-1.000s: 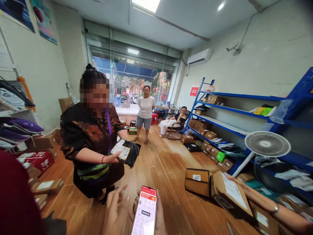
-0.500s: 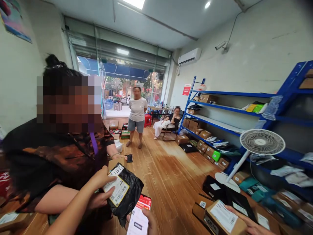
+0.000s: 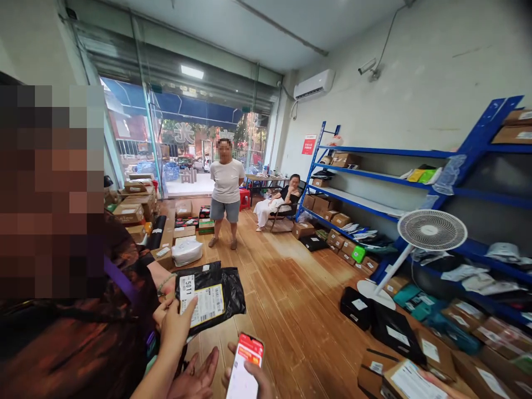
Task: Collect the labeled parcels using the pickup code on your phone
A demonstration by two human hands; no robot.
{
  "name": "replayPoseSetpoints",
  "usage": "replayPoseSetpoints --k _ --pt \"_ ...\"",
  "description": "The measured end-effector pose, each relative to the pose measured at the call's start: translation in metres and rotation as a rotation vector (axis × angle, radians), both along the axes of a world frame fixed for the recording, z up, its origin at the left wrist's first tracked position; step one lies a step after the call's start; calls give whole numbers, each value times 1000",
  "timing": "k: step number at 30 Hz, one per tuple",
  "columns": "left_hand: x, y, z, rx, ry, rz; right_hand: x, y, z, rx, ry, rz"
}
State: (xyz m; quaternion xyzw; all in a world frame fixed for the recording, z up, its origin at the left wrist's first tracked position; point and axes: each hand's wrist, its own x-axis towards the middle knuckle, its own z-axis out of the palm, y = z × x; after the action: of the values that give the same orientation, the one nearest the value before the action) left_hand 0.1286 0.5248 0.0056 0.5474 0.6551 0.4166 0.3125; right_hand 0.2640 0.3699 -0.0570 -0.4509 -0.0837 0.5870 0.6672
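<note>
My left hand (image 3: 178, 324) grips the left end of a black plastic parcel (image 3: 233, 296), with its fingers closed on the edge. The parcel's white label reads 5011. Another dark packet (image 3: 203, 269) lies against its far side. A co-worker's hand with a bracelet (image 3: 165, 281) is close by at the same end. Below the parcel is another person's open hand (image 3: 201, 372), palm up. At bottom right my right hand (image 3: 437, 382), mostly cut off, holds a labelled cardboard box (image 3: 388, 389). Between them another hand holds a phone (image 3: 243, 377) with a lit red and white screen.
A person (image 3: 37, 266) stands very close on the left. Farther off, one person (image 3: 226, 183) stands and another (image 3: 280, 199) sits. Blue shelves (image 3: 366, 206) with parcels and a white fan (image 3: 432, 230) are at right. Black boxes (image 3: 353, 307) and several parcels lie on the wooden floor (image 3: 286, 310).
The view has shifted, and the person at left is nearer the camera's edge. The 5011 parcel is higher and flatter. The hand beneath it has come off. My right hand's box is lower and farther right.
</note>
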Motion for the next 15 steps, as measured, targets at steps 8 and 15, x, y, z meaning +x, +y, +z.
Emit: replayPoseSetpoints --k 8,15 --pt "-19 34 6 -9 -337 86 -33 134 2 115 -11 67" --pt "-14 25 24 -123 -670 26 -34 123 21 181 -106 100"
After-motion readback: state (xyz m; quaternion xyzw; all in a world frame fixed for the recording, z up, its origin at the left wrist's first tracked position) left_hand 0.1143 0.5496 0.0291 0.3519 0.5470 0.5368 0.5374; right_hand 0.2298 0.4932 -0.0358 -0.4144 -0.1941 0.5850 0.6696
